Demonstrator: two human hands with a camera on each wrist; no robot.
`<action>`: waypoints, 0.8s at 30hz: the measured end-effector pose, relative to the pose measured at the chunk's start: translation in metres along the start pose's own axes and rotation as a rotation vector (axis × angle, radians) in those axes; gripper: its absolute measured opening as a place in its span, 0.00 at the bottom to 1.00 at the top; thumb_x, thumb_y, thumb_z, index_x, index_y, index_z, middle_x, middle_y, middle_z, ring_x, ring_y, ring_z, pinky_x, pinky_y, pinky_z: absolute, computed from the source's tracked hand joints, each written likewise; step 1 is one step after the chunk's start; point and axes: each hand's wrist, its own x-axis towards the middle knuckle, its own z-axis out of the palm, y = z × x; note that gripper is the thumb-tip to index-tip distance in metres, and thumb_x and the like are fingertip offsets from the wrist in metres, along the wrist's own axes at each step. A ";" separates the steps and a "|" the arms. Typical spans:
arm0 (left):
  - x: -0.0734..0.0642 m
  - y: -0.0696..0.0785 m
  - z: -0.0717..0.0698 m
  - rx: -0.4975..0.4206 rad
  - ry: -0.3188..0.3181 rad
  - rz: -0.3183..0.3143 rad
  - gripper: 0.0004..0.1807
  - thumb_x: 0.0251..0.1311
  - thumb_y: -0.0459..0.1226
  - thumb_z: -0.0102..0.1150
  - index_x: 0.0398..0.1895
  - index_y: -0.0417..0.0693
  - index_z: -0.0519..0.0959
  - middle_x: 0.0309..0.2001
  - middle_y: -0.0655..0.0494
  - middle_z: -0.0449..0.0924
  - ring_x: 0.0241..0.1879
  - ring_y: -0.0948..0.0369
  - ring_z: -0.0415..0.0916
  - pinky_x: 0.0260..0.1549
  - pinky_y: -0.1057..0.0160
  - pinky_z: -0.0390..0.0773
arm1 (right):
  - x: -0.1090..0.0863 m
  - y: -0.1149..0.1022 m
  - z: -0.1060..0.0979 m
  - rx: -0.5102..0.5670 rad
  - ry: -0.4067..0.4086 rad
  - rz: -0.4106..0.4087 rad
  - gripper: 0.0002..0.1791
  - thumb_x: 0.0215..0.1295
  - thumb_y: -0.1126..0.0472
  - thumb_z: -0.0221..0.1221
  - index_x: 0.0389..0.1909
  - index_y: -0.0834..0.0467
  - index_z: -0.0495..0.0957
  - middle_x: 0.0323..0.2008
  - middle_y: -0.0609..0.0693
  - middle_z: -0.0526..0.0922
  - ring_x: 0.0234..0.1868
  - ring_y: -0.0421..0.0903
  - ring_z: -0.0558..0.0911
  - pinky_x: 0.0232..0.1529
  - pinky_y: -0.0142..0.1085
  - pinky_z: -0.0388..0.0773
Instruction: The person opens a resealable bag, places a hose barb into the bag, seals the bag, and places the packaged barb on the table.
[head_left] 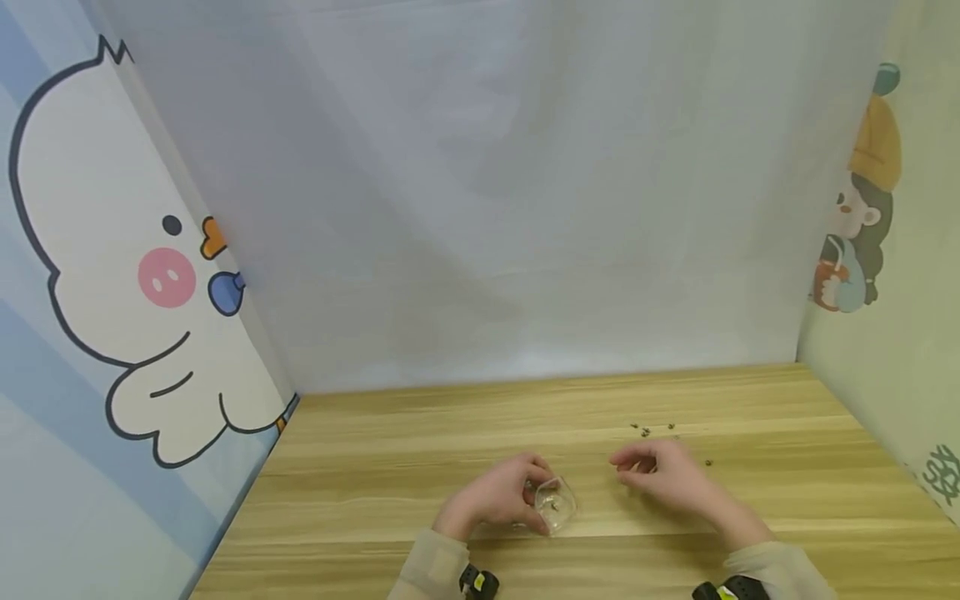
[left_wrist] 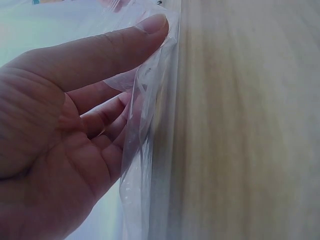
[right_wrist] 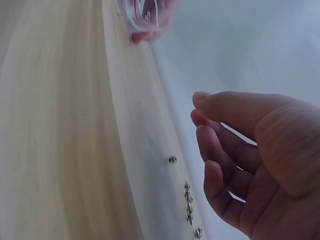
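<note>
Left panel (head_left: pixel 97 250): printed with a white cartoon bird, standing along the bench's left edge. The bench (head_left: pixel 337 467): wood-grained top, a pale backdrop (head_left: pixel 540 183) at its far edge.

Left grip (head_left: pixel 498 496), a person's bare hand: sleeved forearm reaching in from the near side, thumb and fingers apart from each other but pinching the bag's wall between them. Black camera band (head_left: pixel 477 581) at the wrist.

Clear plastic bag (head_left: pixel 567 512): one, held by the left grip, well in from the far edge; mouth gaping, a red line near it in the right wrist view. Contents: at least one small dark piece, too small to identify.

Right grip (head_left: pixel 663 477), bare hand: palm turned inward, fingers loosely curved, thumb tip near the forefinger; nothing visible held.

Small metal pieces (right_wrist: pixel 189 204): several, beyond the right grip toward the bench's far edge; one lone piece (head_left: pixel 708 462) just beside the hand, toward the far right corner.

Right panel (head_left: pixel 915 275): pale green, with a printed figure, along the right edge.
</note>
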 end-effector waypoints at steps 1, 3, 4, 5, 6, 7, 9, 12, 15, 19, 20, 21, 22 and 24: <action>0.000 0.000 0.000 0.002 0.000 0.002 0.30 0.45 0.30 0.87 0.56 0.42 0.87 0.54 0.63 0.76 0.40 0.69 0.74 0.41 0.70 0.80 | -0.001 0.002 -0.004 -0.011 0.004 0.005 0.10 0.68 0.63 0.71 0.48 0.61 0.89 0.39 0.45 0.89 0.36 0.38 0.83 0.39 0.34 0.82; 0.000 0.000 0.000 0.007 0.002 0.001 0.31 0.45 0.30 0.87 0.56 0.42 0.87 0.54 0.62 0.76 0.40 0.69 0.74 0.42 0.70 0.80 | -0.004 0.006 -0.012 -0.032 0.011 0.006 0.11 0.68 0.63 0.70 0.49 0.62 0.89 0.40 0.46 0.89 0.37 0.38 0.83 0.39 0.35 0.82; 0.000 0.000 0.000 0.006 0.004 0.000 0.31 0.45 0.30 0.87 0.56 0.42 0.87 0.54 0.62 0.76 0.40 0.69 0.74 0.42 0.70 0.80 | -0.005 0.009 -0.015 -0.037 0.011 0.013 0.11 0.69 0.63 0.70 0.49 0.61 0.89 0.40 0.46 0.89 0.37 0.38 0.83 0.39 0.34 0.83; 0.000 0.000 0.000 0.002 0.006 -0.006 0.31 0.45 0.31 0.87 0.56 0.42 0.87 0.54 0.62 0.76 0.40 0.69 0.74 0.42 0.70 0.80 | -0.006 0.011 -0.018 -0.042 0.011 0.014 0.11 0.69 0.63 0.70 0.50 0.61 0.88 0.40 0.46 0.89 0.37 0.38 0.83 0.40 0.34 0.83; 0.000 -0.001 -0.001 -0.004 0.009 -0.011 0.31 0.45 0.30 0.87 0.56 0.42 0.87 0.55 0.62 0.76 0.40 0.69 0.74 0.42 0.70 0.80 | -0.007 0.013 -0.021 -0.047 0.011 0.014 0.11 0.69 0.63 0.70 0.50 0.62 0.88 0.41 0.47 0.89 0.38 0.39 0.84 0.40 0.34 0.83; 0.001 -0.001 -0.001 -0.006 0.010 -0.018 0.31 0.45 0.31 0.87 0.56 0.42 0.87 0.55 0.63 0.76 0.41 0.70 0.74 0.43 0.70 0.80 | -0.008 0.015 -0.024 -0.047 0.012 0.016 0.12 0.69 0.63 0.70 0.50 0.62 0.88 0.41 0.48 0.89 0.38 0.39 0.84 0.40 0.34 0.83; 0.001 -0.001 -0.001 -0.021 0.013 -0.028 0.31 0.45 0.30 0.87 0.56 0.42 0.87 0.55 0.63 0.76 0.41 0.69 0.74 0.43 0.70 0.80 | -0.010 0.019 -0.030 -0.045 0.013 0.030 0.12 0.69 0.64 0.70 0.50 0.63 0.88 0.42 0.50 0.90 0.39 0.40 0.84 0.41 0.35 0.83; 0.001 -0.001 -0.001 -0.024 0.014 -0.034 0.30 0.45 0.30 0.87 0.56 0.42 0.87 0.54 0.64 0.76 0.41 0.69 0.74 0.43 0.70 0.80 | -0.015 0.025 -0.040 -0.063 0.021 0.058 0.12 0.69 0.63 0.70 0.50 0.64 0.88 0.44 0.52 0.90 0.41 0.41 0.85 0.42 0.34 0.83; 0.001 -0.001 -0.001 -0.009 0.012 -0.027 0.31 0.45 0.30 0.87 0.56 0.42 0.87 0.54 0.63 0.76 0.41 0.69 0.75 0.43 0.70 0.80 | -0.020 0.032 -0.049 -0.091 0.031 0.086 0.12 0.69 0.62 0.70 0.50 0.63 0.88 0.45 0.52 0.90 0.42 0.43 0.85 0.42 0.34 0.83; 0.001 0.000 0.000 0.014 0.005 -0.019 0.31 0.45 0.31 0.87 0.57 0.42 0.87 0.55 0.63 0.76 0.40 0.70 0.74 0.43 0.70 0.80 | -0.026 0.038 -0.060 -0.121 0.042 0.125 0.12 0.70 0.61 0.70 0.50 0.62 0.88 0.46 0.52 0.90 0.42 0.44 0.85 0.42 0.35 0.83; 0.001 0.000 0.001 0.019 0.003 -0.020 0.31 0.45 0.31 0.87 0.57 0.42 0.87 0.55 0.64 0.76 0.40 0.70 0.74 0.43 0.71 0.80 | -0.028 0.039 -0.062 -0.123 0.042 0.133 0.13 0.70 0.60 0.70 0.51 0.62 0.88 0.46 0.53 0.90 0.43 0.45 0.85 0.43 0.35 0.83; 0.000 0.000 0.001 0.021 0.002 -0.019 0.32 0.45 0.31 0.87 0.57 0.42 0.87 0.55 0.64 0.76 0.40 0.70 0.74 0.43 0.71 0.80 | -0.029 0.040 -0.064 -0.125 0.045 0.139 0.13 0.70 0.60 0.70 0.51 0.62 0.88 0.46 0.53 0.90 0.43 0.45 0.85 0.43 0.35 0.83; 0.000 0.000 0.001 0.017 0.001 -0.020 0.32 0.45 0.31 0.87 0.57 0.42 0.87 0.55 0.63 0.76 0.40 0.70 0.74 0.43 0.71 0.80 | -0.030 0.042 -0.066 -0.128 0.048 0.142 0.13 0.70 0.60 0.70 0.51 0.62 0.88 0.46 0.53 0.90 0.43 0.45 0.85 0.43 0.34 0.83; 0.000 0.001 0.001 0.016 0.002 -0.019 0.32 0.45 0.31 0.87 0.57 0.41 0.87 0.55 0.63 0.77 0.40 0.70 0.74 0.42 0.71 0.80 | -0.032 0.043 -0.069 -0.136 0.053 0.142 0.14 0.70 0.60 0.70 0.51 0.63 0.88 0.46 0.53 0.90 0.43 0.45 0.86 0.44 0.34 0.83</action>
